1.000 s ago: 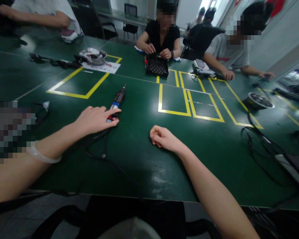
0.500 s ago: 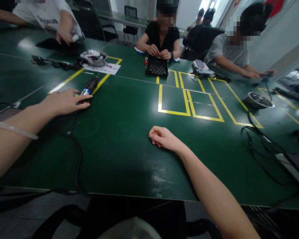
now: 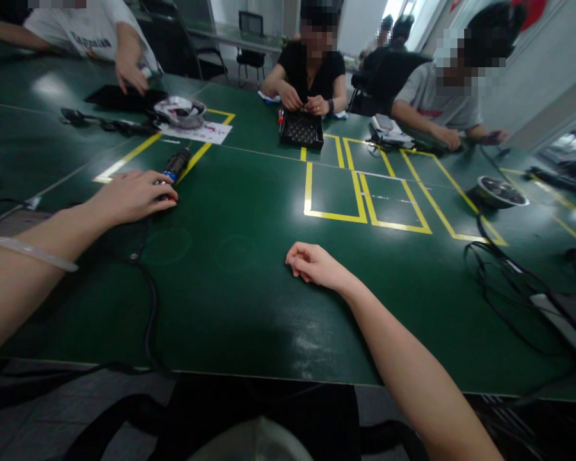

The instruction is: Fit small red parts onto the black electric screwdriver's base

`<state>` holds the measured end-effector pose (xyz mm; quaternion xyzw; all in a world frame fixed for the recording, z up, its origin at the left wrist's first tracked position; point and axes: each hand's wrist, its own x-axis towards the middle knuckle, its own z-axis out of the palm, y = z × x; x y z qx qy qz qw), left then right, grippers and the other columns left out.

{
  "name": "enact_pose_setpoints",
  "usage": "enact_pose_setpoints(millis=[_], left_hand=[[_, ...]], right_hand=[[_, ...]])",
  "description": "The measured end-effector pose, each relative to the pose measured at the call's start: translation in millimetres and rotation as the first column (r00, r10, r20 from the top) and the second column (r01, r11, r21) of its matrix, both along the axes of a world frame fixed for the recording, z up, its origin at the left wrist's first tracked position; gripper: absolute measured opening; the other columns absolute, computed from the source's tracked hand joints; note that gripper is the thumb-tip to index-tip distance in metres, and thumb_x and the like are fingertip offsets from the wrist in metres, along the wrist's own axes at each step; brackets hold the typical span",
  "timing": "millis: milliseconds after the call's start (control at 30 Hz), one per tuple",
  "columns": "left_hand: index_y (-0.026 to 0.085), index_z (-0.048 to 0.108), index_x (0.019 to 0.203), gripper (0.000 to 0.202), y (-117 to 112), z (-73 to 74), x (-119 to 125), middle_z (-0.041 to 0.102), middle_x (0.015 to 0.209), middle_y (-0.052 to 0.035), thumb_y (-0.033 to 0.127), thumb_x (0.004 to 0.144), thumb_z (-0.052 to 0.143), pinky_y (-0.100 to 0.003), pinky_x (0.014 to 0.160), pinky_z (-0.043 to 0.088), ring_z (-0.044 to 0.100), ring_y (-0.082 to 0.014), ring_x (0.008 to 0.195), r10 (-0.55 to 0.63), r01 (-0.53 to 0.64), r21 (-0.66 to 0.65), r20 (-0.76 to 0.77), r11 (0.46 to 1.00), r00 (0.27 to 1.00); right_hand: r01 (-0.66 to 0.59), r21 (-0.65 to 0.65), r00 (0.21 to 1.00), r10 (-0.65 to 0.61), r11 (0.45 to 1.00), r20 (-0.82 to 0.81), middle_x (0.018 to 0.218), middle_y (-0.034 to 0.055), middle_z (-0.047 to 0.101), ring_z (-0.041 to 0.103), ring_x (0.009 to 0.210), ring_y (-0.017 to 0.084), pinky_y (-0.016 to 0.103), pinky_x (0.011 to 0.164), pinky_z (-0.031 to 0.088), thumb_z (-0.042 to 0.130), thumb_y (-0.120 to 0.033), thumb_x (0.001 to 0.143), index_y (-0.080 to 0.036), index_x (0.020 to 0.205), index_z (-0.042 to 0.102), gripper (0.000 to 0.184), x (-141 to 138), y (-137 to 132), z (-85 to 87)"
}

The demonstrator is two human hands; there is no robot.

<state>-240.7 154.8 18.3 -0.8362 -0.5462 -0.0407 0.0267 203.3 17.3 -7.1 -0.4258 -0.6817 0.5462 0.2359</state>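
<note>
On the left of the green table (image 3: 230, 301), my left hand (image 3: 129, 195) lies over an electric screwdriver (image 3: 175, 165) with its fingers curled round the body. The tool is black with a blue band and a bit of red or orange under my fingers; its thin bit points away to the upper right. Most of its handle is hidden by my hand. My right hand (image 3: 314, 264) rests on the table top near the middle, loosely closed, with nothing visible in it.
Yellow tape outlines (image 3: 336, 216) mark the table. Beyond them stand a black tray (image 3: 301, 131), a clear round bowl (image 3: 180, 112) on a paper sheet and a metal bowl (image 3: 502, 192). Black cables (image 3: 499, 282) lie right; another cable (image 3: 151, 307) runs left. Three co-workers sit across.
My left hand's outstretched fingers have curled in round the screwdriver. My right hand stays where it was. The co-worker at right has drawn their hands leftward.
</note>
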Motion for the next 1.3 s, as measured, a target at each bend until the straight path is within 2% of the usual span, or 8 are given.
enact_pose_setpoints(millis=[100, 267, 367, 533, 633, 733, 1100, 1300], left_hand=[[0.008, 0.07, 0.112, 0.101, -1, 2.1, 0, 0.057, 0.133, -0.015, 0.086, 0.089, 0.009, -0.038, 0.104, 0.035, 0.05, -0.0237, 0.114, -0.086, 0.086, -0.007, -0.068, 0.996, 0.994], [0.009, 0.064, 0.122, 0.089, -27, 20.1, 32, 0.066, 0.111, -0.0087, 0.08, 0.095, 0.018, -0.027, 0.088, 0.041, 0.056, -0.017, 0.095, 0.053, -0.054, 0.02, 0.067, 0.998, 0.996], [0.013, 0.066, 0.121, 0.069, -49, 29.0, 75, 0.068, 0.108, -0.0054, 0.07, 0.098, 0.035, -0.025, 0.086, 0.042, 0.059, -0.0151, 0.094, 0.034, -0.035, 0.004, 0.206, 0.999, 0.978], [0.018, 0.067, 0.11, 0.043, -95, 27.6, 165, 0.072, 0.098, -0.0032, 0.056, 0.091, 0.059, -0.026, 0.082, 0.047, 0.066, -0.0165, 0.089, -0.126, 0.198, -0.103, 0.481, 0.975, 0.868], [0.018, 0.065, 0.1, 0.03, -122, 23.7, 210, 0.071, 0.094, -0.0036, 0.046, 0.093, 0.06, -0.027, 0.077, 0.046, 0.066, -0.017, 0.087, -0.241, 0.345, -0.157, 0.456, 0.926, 0.857], [0.018, 0.065, 0.095, 0.025, -139, 19.3, 235, 0.068, 0.093, -0.0044, 0.043, 0.094, 0.06, -0.029, 0.073, 0.043, 0.063, -0.0184, 0.083, -0.305, 0.375, -0.13, 0.374, 0.918, 0.876], [0.02, 0.065, 0.099, 0.029, -144, 9.8, 242, 0.064, 0.097, -0.0044, 0.049, 0.095, 0.058, -0.031, 0.077, 0.042, 0.061, -0.0182, 0.085, -0.35, 0.42, -0.13, 0.364, 0.898, 0.863], [0.022, 0.062, 0.128, 0.044, -99, 20.2, 188, 0.06, 0.126, -0.0097, 0.052, 0.098, 0.048, -0.036, 0.098, 0.043, 0.056, -0.0255, 0.117, -0.174, 0.18, 0.005, 0.274, 0.984, 0.946]], right_hand=[[0.005, -0.01, 1.0, -0.005, 1.0, -0.001, 0.064, -0.0056, 0.058, 0.046, 0.044, 0.005, 0.016, 0.043, 0.033, 0.052, -0.026, 0.092, -0.017, 0.09, 0.056, 0.01, 0, 0, -0.7], [0.006, -0.009, 1.0, -0.006, 1.0, -0.008, 0.064, -0.0056, 0.058, 0.046, 0.044, 0.005, 0.016, 0.043, 0.033, 0.053, -0.026, 0.091, -0.017, 0.089, 0.056, 0.009, -1, 1, -0.5], [0.016, -0.02, 1.0, -0.016, 1.0, -0.012, 0.063, -0.0056, 0.058, 0.046, 0.044, 0.005, 0.016, 0.043, 0.033, 0.053, -0.025, 0.091, -0.017, 0.089, 0.056, 0.009, -1, 0, 1.2], [0.031, -0.093, 0.999, -0.035, 0.995, -0.038, 0.065, -0.0054, 0.058, 0.045, 0.043, 0.005, 0.015, 0.036, 0.029, 0.055, -0.028, 0.091, -0.017, 0.09, 0.057, 0.012, -1, -2, 4.4], [0.024, -0.124, 0.995, -0.036, 0.992, -0.094, 0.066, -0.0048, 0.059, 0.045, 0.042, 0.005, 0.015, 0.033, 0.03, 0.057, -0.037, 0.091, -0.017, 0.088, 0.058, 0.021, 1, -2, 6.2], [-0.02, -0.149, 0.99, -0.002, 0.989, -0.142, 0.058, -0.0057, 0.057, 0.043, 0.039, 0.004, 0.015, 0.035, 0.032, 0.061, -0.045, 0.09, -0.016, 0.083, 0.059, 0.031, 3, -2, 7.9], [-0.126, -0.244, 0.976, 0.076, 0.962, -0.204, 0.053, -0.0068, 0.058, 0.047, 0.04, 0.005, 0.015, 0.038, 0.036, 0.072, -0.042, 0.083, -0.016, 0.084, 0.059, 0.03, 3, -2, 3.3], [-0.076, -0.266, 0.981, 0.023, 0.961, -0.194, 0.062, -0.0047, 0.06, 0.051, 0.045, 0.005, 0.014, 0.036, 0.037, 0.075, -0.04, 0.08, -0.014, 0.083, 0.061, 0.029, 1, -3, 6.3]])
